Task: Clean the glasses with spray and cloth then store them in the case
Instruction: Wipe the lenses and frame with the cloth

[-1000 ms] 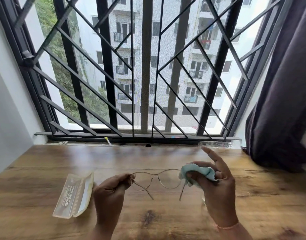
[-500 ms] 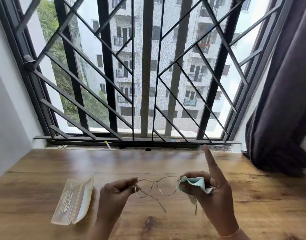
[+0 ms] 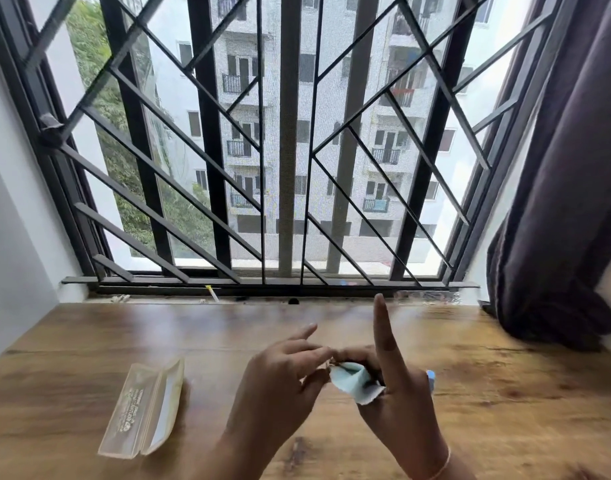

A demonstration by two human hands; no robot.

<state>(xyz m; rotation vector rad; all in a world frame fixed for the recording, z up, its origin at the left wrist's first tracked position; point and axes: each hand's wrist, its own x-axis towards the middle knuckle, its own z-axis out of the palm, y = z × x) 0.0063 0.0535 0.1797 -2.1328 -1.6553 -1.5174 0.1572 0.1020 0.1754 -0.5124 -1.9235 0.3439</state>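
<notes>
Wooden table [image 3: 89, 358], brown with darker grain and knots, reaching the window sill at its far edge. A translucent cream case [image 3: 143, 408] lies open on the left part, its two long halves spread apart and lettering printed on one half. A dark curtain [image 3: 556, 306] bunches on the far right corner.

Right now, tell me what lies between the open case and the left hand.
Nothing but bare wooden tabletop lies between the case and the left hand, as the head view shows.
</notes>
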